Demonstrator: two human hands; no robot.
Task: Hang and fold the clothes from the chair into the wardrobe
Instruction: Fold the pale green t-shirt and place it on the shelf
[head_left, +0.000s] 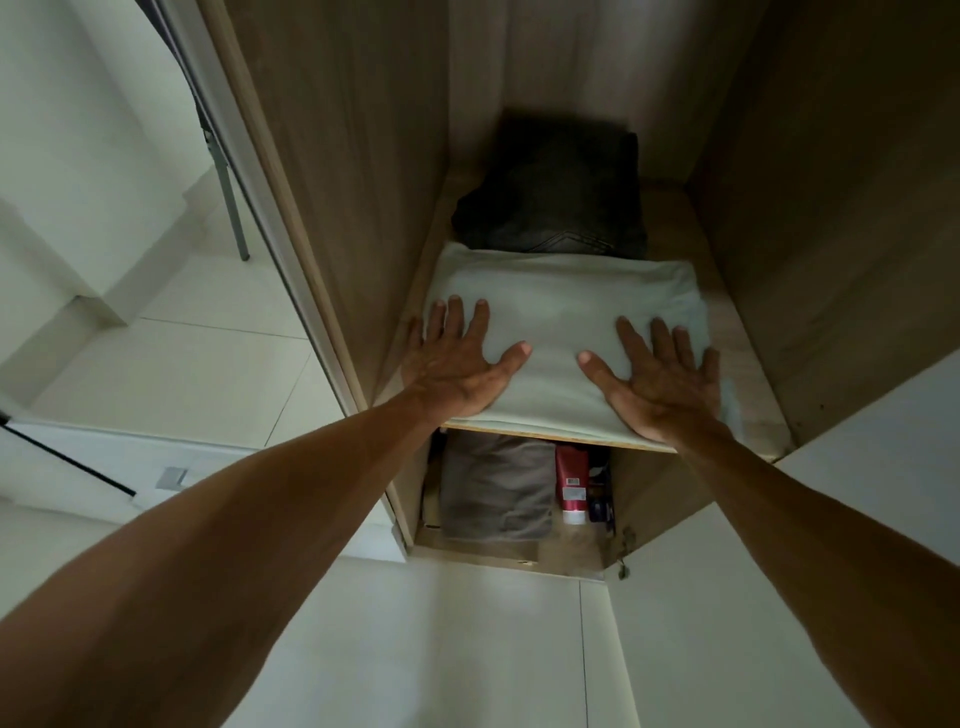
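Note:
A folded white garment lies at the front of a wooden wardrobe shelf, its near edge hanging slightly over the shelf's front. My left hand presses flat on its left side with fingers spread. My right hand presses flat on its right side, fingers straight. Behind the white garment sits a folded dark grey garment, pushed toward the back of the shelf.
On the shelf below lie a folded brown-grey garment and a red tube beside small dark items. Wooden wardrobe walls stand close on both sides. A grey chair leg shows at the left on the pale tiled floor.

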